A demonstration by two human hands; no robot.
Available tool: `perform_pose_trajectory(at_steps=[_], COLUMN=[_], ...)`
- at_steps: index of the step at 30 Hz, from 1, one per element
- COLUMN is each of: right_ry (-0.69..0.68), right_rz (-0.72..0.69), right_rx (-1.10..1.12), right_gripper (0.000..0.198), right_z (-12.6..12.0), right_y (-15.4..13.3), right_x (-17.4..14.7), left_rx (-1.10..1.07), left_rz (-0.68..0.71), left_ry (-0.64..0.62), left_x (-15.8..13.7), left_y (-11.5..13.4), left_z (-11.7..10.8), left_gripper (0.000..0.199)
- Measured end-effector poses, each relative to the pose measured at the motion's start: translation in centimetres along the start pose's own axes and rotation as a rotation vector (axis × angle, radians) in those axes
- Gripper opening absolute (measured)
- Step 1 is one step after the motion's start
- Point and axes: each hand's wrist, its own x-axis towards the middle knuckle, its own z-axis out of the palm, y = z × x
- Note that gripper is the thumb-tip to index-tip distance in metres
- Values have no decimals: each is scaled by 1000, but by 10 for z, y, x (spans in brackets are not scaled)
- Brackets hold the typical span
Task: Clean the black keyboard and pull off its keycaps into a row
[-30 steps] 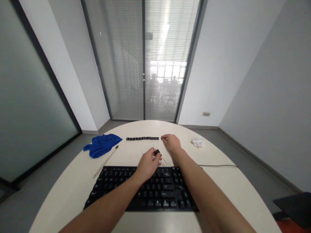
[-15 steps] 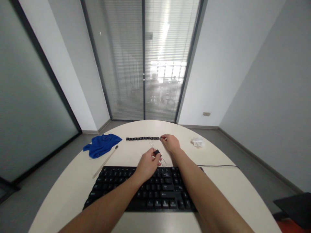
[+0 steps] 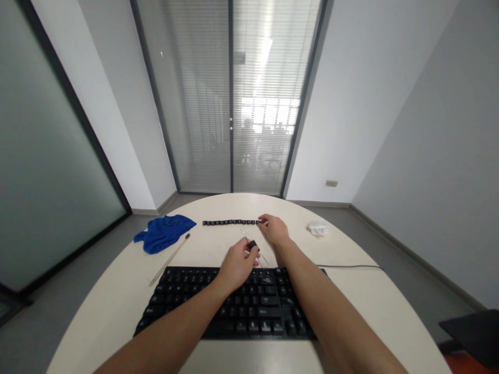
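Observation:
My left hand [image 3: 238, 261] is closed around a wire keycap puller [image 3: 253, 244] with a black middle, held over the back edge of the black keyboard [image 3: 183, 291]. Thin wire loops stick out from both its ends. Farther off, my right hand [image 3: 276, 228] pinches a small black keycap [image 3: 258, 222] at the right end of a row of black keycaps [image 3: 230, 222]. That keycap seems to rest on the table, partly hidden by the fingertips. Both forearms pass over the keyboard and cover some of its keys.
A blue cloth [image 3: 163, 234] lies at the left, with a thin long-handled brush [image 3: 171, 258] beside it. Crumpled white tissue [image 3: 317, 228] is on the right. The keyboard cable [image 3: 351, 266] runs over the right edge of the round table [image 3: 93, 322].
My right fingertips have barely shifted at the end of the row, where the last keycap shows a little more. My left hand holds the keycap puller in the same place.

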Motion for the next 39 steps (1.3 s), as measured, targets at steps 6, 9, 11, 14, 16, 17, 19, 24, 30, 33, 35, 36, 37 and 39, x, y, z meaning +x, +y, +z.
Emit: perform_pose_trajectory(at_steps=[6,9,11,14,16,17,19,24,30,33,35,36,37,39], right_ry=[-1,-6,-12,-28,-39,-46,-71,-187,-280,-292,-337,-363,-375,-327], right_rz=[-3,10,21,49,74,86,101,55,46,63,26,-43,-125,-254], right_rx=[10,11,10,-9,-36,-52,-85,-159,-271,-309,-303,-258,-211,-153], right_gripper=[27,29,35,43,46,47,45,41,36,31,31,33,34,39], right_z=[1,2,2,1,-2,-4,-9,-28,-65,-87,-96,-98,-98,-93], right_y=[0,1,2,4,5,5,5,3,9,11,9,9,8,9], right_x=[1,1,2,2,2,2,2,-2,-42,-76,-98,-107,-115,-125], left_rx=[-34,-43,-65,-109,-126,-129,-127,-129,-141,-118,-95,-80,-65,-41], left_rz=[6,12,19,27,37,39,36,42,65,72,88,100,109,119], left_ry=[3,-9,-30,-80,-116,-130,-147,-170,-182,-198,-204,-204,-203,-203], left_x=[0,0,0,-2,-3,-3,-4,-5,-5,-4,-4,-4,-4,-4], left_y=[0,0,1,3,4,4,5,7,6,3,2,2,3,3], left_z=[1,1,1,1,1,1,0,-2,-1,-1,-1,-2,-2,-2], left_gripper=[22,22,21,20,18,18,17,17,25,28,28,27,27,25])
